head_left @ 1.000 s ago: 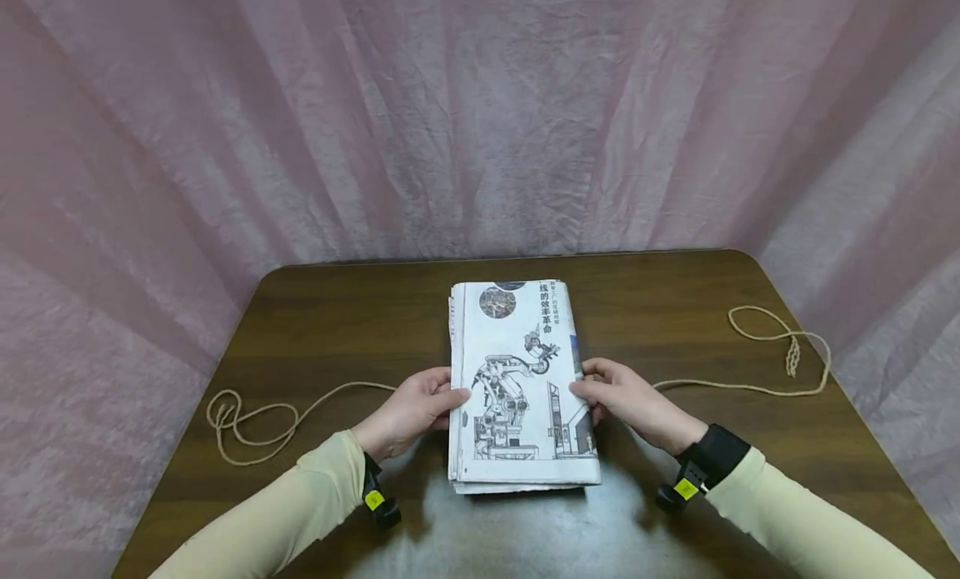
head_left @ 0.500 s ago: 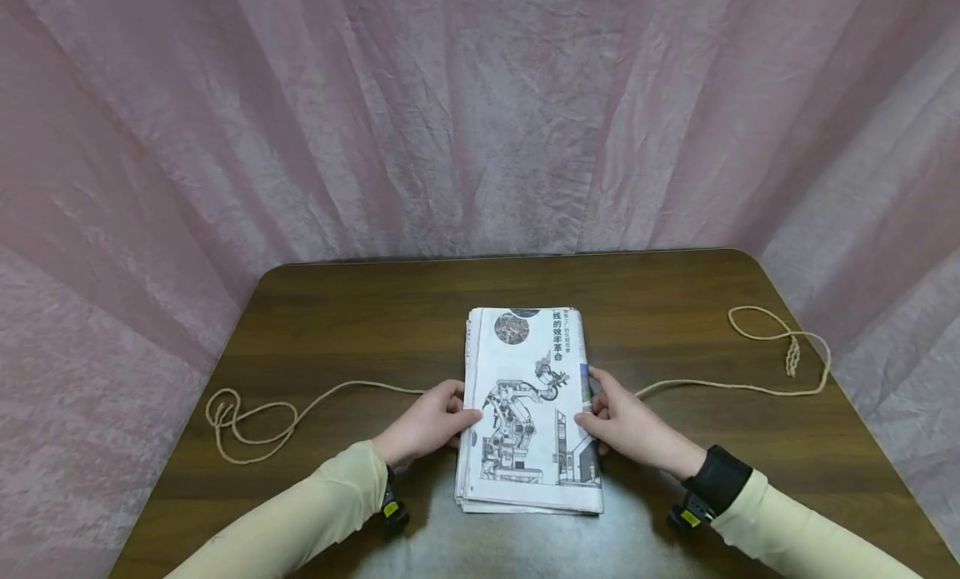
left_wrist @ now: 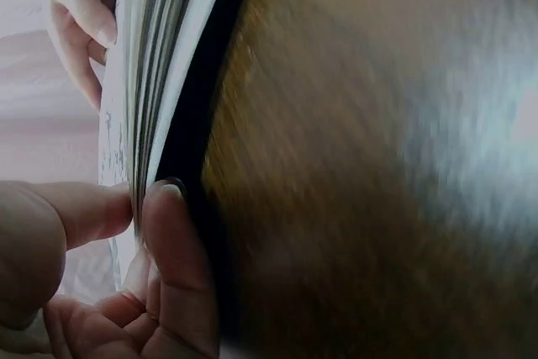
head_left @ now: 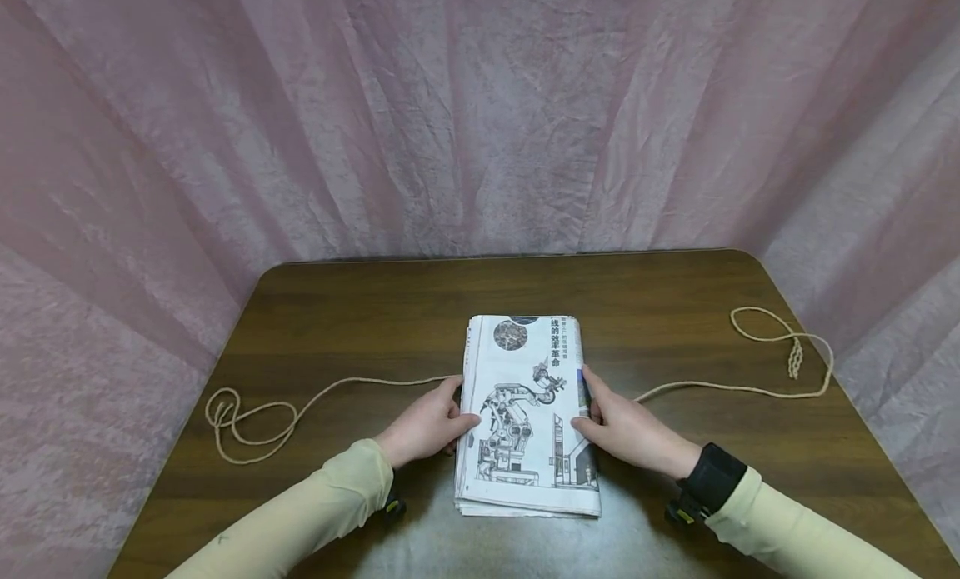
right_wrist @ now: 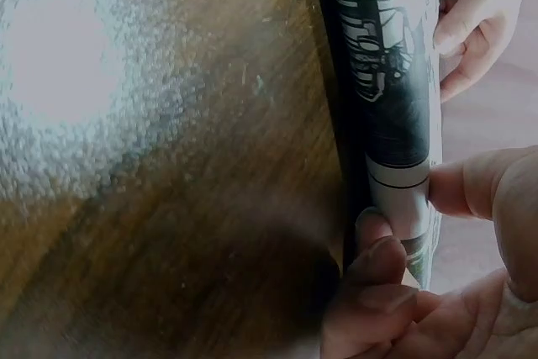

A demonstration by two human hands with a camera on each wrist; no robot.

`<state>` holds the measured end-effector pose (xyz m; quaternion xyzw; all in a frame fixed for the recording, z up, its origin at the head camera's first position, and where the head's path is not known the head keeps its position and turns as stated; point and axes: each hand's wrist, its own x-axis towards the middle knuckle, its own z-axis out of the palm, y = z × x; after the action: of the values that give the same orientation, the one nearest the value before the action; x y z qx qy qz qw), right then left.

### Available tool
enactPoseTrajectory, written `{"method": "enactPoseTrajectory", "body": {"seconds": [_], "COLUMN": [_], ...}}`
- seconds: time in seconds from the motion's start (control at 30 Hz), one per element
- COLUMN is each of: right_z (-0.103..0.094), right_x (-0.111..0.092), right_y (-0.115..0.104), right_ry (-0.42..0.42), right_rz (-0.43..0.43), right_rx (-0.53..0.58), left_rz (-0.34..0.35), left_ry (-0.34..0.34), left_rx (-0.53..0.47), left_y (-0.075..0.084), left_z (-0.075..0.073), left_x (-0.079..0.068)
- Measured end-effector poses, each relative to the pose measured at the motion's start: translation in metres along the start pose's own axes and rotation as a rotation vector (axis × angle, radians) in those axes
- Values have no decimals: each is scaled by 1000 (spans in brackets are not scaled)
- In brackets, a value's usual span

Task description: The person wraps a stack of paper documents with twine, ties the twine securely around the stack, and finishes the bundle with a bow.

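A folded stack of newspaper (head_left: 517, 429), printed with a robot-arm drawing, lies face up between both hands in the head view. My left hand (head_left: 427, 421) pinches its left edge, thumb on top and fingers beneath; the left wrist view shows the layered sheets (left_wrist: 155, 65) between thumb and fingers. On the opposite side, my right hand (head_left: 626, 421) grips the folded edge, thumb above, and the right wrist view shows that rounded fold (right_wrist: 391, 115). A thin beige rope (head_left: 360, 381) runs out to the left and right; its middle is hidden by the newspaper and hands.
The rope's left end lies in loose coils (head_left: 225, 412). Its right part (head_left: 817, 387) curves near the table's right edge, ending in a knotted or braided bit. The brown wooden table (head_left: 360, 312) reaches back to a pink curtain (head_left: 480, 129).
Both hands have brought the newspaper nearer to the body and slightly right. Over the last half second it has barely shifted. The rope looks nearly unmoved, with more of its left part now showing.
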<state>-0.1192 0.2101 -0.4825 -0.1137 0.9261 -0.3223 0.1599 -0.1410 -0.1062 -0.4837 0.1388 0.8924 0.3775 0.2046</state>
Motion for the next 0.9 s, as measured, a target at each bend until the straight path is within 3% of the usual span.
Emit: {"method": "enactPoseTrajectory", "body": {"seconds": [0.17,0.3,0.43,0.5,0.63,0.77,0.9], "right_z": [0,-2,-3,-1,6,13,12], "right_x": [1,-3,-15,-23,-37,-38,-28], "right_y": [1,2,7,10,15,19,22], "right_ry": [7,71,200,216,120,60,31], "right_rz": [-4,-64,-219,-290,-351,-349,-356], "right_rx": [-34,-102,-258,-333,-387,-399,-402], "left_rz": [-2,-1,127,217,313,283,239], "left_ry": [17,36,123,137,46,-43,-80], "left_rx": [82,175,361,454,617,689,718], "left_y": [3,3,1,-2,-9,-11,-9], "left_z": [-2,-5,-9,-8,-2,4,2], "left_x": [-1,-4,-12,-17,-26,-30,-27]}}
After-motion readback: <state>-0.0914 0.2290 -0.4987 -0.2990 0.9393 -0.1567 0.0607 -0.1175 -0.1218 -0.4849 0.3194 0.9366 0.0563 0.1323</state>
